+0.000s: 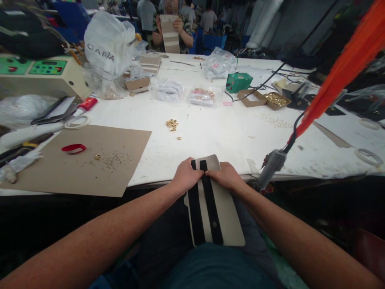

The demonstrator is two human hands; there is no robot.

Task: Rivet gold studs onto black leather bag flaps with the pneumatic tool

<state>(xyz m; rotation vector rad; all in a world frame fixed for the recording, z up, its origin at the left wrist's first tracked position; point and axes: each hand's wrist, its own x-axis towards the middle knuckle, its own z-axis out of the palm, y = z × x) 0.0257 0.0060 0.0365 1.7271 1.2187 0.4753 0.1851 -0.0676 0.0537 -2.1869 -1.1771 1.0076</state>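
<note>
A flat beige panel (230, 224) with rounded corners rests across my lap and leans against the table edge. Two black straps (207, 192) run along its length, and one carries a small round metal stud near the lower end. My left hand (188, 173) grips the panel's upper left side, thumb on the strap. From the other side my right hand (225, 174) holds the panel, its thumb meeting the left thumb at the strap. The fingers beneath are hidden, as is anything small between the thumbs.
Gold metal pieces (172, 125) lie on the white table (210, 136). At left is a brown board (132, 152) with small bits and a red dish (73, 149). A grey tool (272, 164) hangs by an orange cord at right. Across the table a person (188, 36) holds a similar panel.
</note>
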